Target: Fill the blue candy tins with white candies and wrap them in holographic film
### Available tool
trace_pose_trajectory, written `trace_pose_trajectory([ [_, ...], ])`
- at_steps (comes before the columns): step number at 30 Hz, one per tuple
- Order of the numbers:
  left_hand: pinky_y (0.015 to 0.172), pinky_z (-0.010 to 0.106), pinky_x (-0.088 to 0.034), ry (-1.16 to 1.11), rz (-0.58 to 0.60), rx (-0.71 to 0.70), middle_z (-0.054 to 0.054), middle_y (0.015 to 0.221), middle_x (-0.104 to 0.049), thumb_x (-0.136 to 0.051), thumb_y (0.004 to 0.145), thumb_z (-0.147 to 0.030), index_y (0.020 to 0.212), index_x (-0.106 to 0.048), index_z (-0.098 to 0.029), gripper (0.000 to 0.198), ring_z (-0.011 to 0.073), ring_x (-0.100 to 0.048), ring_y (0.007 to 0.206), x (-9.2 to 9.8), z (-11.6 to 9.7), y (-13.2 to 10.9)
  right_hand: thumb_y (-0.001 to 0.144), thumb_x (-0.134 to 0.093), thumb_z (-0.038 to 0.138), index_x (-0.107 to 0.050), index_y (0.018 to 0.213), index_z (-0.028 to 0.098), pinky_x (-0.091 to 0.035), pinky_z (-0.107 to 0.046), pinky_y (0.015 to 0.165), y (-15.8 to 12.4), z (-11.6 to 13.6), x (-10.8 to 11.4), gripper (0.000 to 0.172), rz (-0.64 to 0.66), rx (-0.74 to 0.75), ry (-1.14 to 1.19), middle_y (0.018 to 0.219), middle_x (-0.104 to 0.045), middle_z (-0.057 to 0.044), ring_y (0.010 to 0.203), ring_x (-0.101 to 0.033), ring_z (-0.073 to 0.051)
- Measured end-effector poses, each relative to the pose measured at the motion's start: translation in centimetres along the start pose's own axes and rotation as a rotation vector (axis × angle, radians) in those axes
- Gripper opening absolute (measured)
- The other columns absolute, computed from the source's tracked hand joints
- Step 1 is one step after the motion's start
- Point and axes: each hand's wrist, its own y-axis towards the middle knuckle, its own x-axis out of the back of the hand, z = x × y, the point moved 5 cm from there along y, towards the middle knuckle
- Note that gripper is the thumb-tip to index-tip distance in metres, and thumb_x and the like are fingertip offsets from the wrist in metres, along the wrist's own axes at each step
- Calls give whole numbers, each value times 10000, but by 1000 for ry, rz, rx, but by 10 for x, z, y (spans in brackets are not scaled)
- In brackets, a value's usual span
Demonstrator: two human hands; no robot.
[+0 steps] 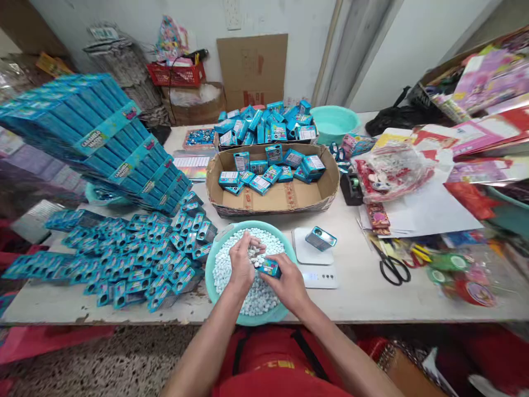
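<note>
Apparently midway, the work runs left to right across my remote feed: a tall stack of blue packs (95,132), then a crowd of small boxes (140,273) with round dark windows massed on the table (372,306), contents unclear to me. Beside them, a mint-green bowl (210,273) stays well supplied with white pieces (225,264), so I judge plenty is left. Behind it, a cardboard tray (268,208) holds a scatter of blue boxes (260,184), which I take, without certainty, for finished ones. Above the bowl, the left hand (243,259) curls around a clutch of white pieces, next to the held box (269,268) gripped in the right hand (289,282); how full it is, I cannot tell. Just right of the bowl, a single box (321,238) rests on a white scale (318,277); black-handled scissors (394,268) lie farther right, untouched.
</note>
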Motion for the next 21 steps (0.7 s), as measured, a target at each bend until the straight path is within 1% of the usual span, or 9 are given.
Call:
trace_pose_trajectory([
  [4,550,244,-461,15,56,-52,-11,548,-550,-611,751,-426,598,-556,-147,324,124,-580,525,-8,-6,-1,692,-732,191,-583,1018,221,-458,-359,822,1,3,3,359,-18,-20,6,993,-622,-43,958,-586,-229],
  [7,562,249,-459,80,43,-95,-6,501,-539,-581,772,-426,558,-551,-149,352,126,-573,515,-8,-9,1,682,-737,187,-590,1006,228,-462,-350,807,2,6,7,358,-29,-35,7,977,-619,-38,947,-588,-226],
  [9,562,250,-457,108,71,-111,2,505,-547,-576,775,-424,544,-549,-147,361,130,-578,525,-9,-8,2,685,-731,187,-598,1003,226,-461,-348,802,4,8,9,347,-31,-54,8,966,-619,-37,941,-589,-223],
  [11,542,250,-452,98,89,-95,-3,514,-548,-594,758,-427,559,-543,-149,346,133,-580,522,-10,-7,3,686,-726,188,-605,994,224,-461,-341,794,4,8,11,333,-37,-81,13,950,-620,-32,924,-594,-217],
  [15,518,243,-454,77,44,-57,-13,555,-557,-621,725,-447,610,-534,-149,331,132,-587,517,-9,-4,1,669,-731,184,-612,969,225,-457,-323,777,4,7,14,325,-43,-87,22,931,-623,-23,904,-595,-206],
  [19,527,245,-464,55,118,-15,-11,560,-555,-617,734,-452,600,-527,-148,344,133,-592,527,-15,-2,-2,666,-729,177,-618,939,221,-456,-314,763,4,6,13,298,-33,-92,22,905,-624,-19,885,-594,-200],
  [21,521,244,-462,29,131,-23,-13,544,-542,-621,730,-452,581,-526,-147,353,129,-584,518,-16,-3,-3,666,-727,173,-620,932,221,-457,-316,762,4,7,13,291,-31,-94,31,900,-626,-19,878,-595,-200],
])
